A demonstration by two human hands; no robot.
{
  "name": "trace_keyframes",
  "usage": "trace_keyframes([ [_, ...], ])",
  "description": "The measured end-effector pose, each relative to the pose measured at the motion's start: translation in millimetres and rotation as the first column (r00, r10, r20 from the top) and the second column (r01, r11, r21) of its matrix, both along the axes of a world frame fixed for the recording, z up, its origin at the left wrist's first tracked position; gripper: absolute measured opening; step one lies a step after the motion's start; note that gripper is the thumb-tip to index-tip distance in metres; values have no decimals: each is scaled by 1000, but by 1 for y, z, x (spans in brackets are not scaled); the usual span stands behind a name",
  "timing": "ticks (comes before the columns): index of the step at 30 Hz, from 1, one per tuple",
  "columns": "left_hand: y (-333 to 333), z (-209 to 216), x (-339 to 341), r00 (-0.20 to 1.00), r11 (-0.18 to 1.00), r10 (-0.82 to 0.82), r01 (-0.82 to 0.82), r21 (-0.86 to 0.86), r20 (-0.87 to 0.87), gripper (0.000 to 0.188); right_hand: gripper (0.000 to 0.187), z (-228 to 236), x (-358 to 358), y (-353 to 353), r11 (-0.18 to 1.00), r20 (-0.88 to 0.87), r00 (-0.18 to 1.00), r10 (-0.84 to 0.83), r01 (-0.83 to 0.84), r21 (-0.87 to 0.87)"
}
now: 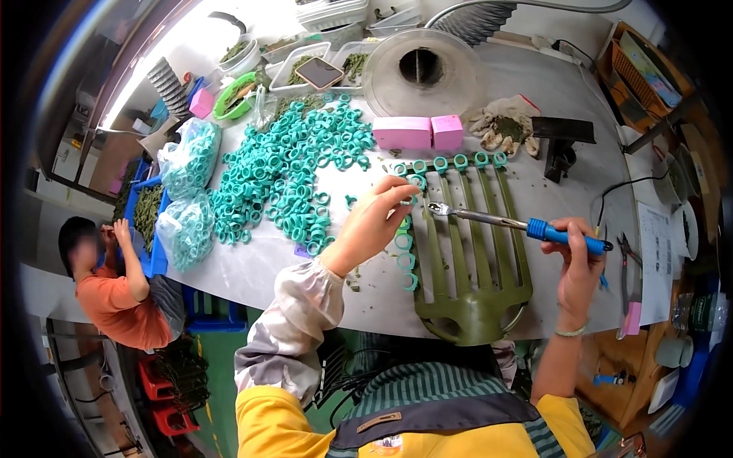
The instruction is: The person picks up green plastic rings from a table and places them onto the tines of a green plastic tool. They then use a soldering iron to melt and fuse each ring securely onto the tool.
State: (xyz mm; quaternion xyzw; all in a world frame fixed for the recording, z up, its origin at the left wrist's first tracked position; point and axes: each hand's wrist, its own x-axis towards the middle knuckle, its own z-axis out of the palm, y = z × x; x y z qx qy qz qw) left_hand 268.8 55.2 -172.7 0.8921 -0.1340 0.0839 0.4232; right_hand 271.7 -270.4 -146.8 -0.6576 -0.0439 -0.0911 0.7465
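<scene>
An olive-green rack with long parallel bars (pixel 479 229) lies before me, teal rings (pixel 460 162) along its far end and down its left edge. My left hand (pixel 374 221) reaches over that left edge, fingertips pinched on a teal ring (pixel 407 197) at the outer bar. The fingers partly hide this ring. In my right hand (pixel 576 267) is a tool with a blue handle (pixel 561 233) and a slim metal shaft. Its metal tip points left and hovers by the outer bars, close to my left fingertips.
A large heap of teal rings (pixel 286 172) and clear bags of rings (pixel 188 164) lie to the left. Pink blocks (pixel 402 133), a glove (pixel 504 126) and a black stand (pixel 563 141) stand beyond the rack. Pliers (pixel 624 267) lie right. Another person (pixel 122 294) sits far left.
</scene>
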Motion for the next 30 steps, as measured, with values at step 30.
trace_keyframes([
  [30,84,-45,-10,912,911,394,-371,177,-112,24,24,13,-12,-7,997,-36,999,-25,27,69],
])
